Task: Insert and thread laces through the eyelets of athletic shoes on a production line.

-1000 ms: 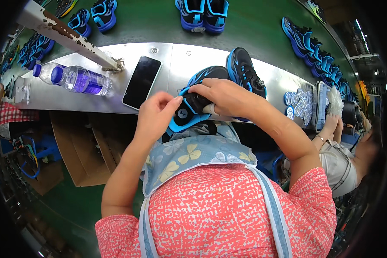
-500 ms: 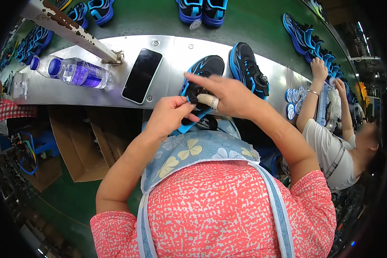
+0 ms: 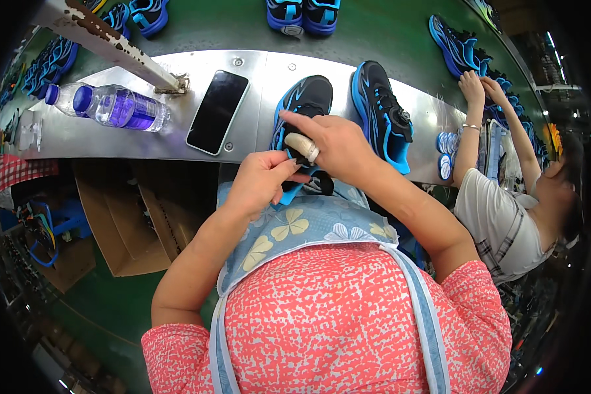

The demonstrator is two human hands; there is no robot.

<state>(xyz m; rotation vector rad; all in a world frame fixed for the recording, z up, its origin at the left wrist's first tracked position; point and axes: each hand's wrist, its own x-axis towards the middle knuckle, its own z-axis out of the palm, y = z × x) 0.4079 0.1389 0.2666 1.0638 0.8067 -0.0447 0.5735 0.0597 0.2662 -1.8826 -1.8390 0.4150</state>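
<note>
A black and blue sneaker (image 3: 314, 92) stands toe away from me at the bench's near edge, its heel end by my apron. Over its upper lies my right hand (image 3: 341, 150), gripping the shoe, index finger stretched left across it and a pale wrapping (image 3: 302, 147) on one digit. My left hand (image 3: 259, 180) pinches at the shoe's near left side; what sits between thumb and finger is hidden. To the right stands the matching sneaker (image 3: 374, 92), with a round dial (image 3: 401, 117) on its tongue.
A phone (image 3: 218, 111) and two bottles with purple labels (image 3: 121, 108) lie left on the metal bench (image 3: 269, 72), near a chipped post (image 3: 118, 46). More sneakers (image 3: 302, 16) stand on the green surface beyond. Right, a co-worker's hands (image 3: 482, 88) work beside round discs (image 3: 446, 154). Cardboard boxes (image 3: 121, 223) stand below.
The sneaker under my hands has shifted slightly left and away from me. My right hand has moved a little left. The co-worker's hands have come together.
</note>
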